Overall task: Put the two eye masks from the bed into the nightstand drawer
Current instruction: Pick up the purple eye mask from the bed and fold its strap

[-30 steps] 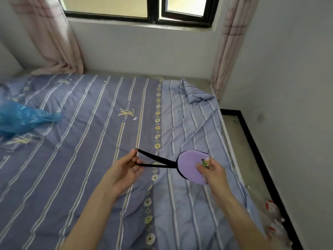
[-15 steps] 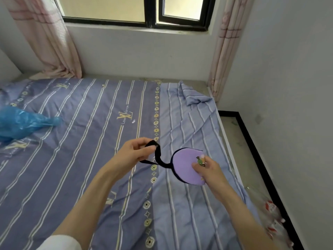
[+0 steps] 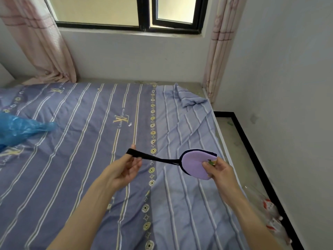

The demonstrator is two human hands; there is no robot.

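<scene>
- Over a bed (image 3: 75,141) with a striped purple-blue cover, two bare hands held up above the bedding.
- Right hand (image 3: 219,171): pinching a folded lilac eye mask (image 3: 193,164) at its right edge, thumb on the near face beside a small green decoration, other fingers behind.
- Mask lifted clear of the cover, black trim along its upper and left rim, rounded face turned toward the camera.
- Black strap (image 3: 151,156) running from the mask's left side out to the left, drawn nearly straight, both strands lying close together.
- Left hand (image 3: 124,170): strap's loop hooked over the raised fingertips, palm half open and turned upward, remaining fingers loosely curled, not clenched.
- Only this one mask to be seen; no nightstand or drawer in view.
- Crumpled blue plastic bag (image 3: 19,129) lying on the cover at the far left, well apart from the hands.
- Bunched corner of the paler striped sheet near the top right of the bed.
- Pink curtains (image 3: 37,40) hanging at both sides of a black-framed window (image 3: 144,13) above the head of the bed.
- Grey wall on the right, with a strip of floor edged by a black skirting board (image 3: 252,150) between wall and bed.
- Clear plastic wrapping with red and white shapes on that floor strip at lower right; contents too unclear to tell.
</scene>
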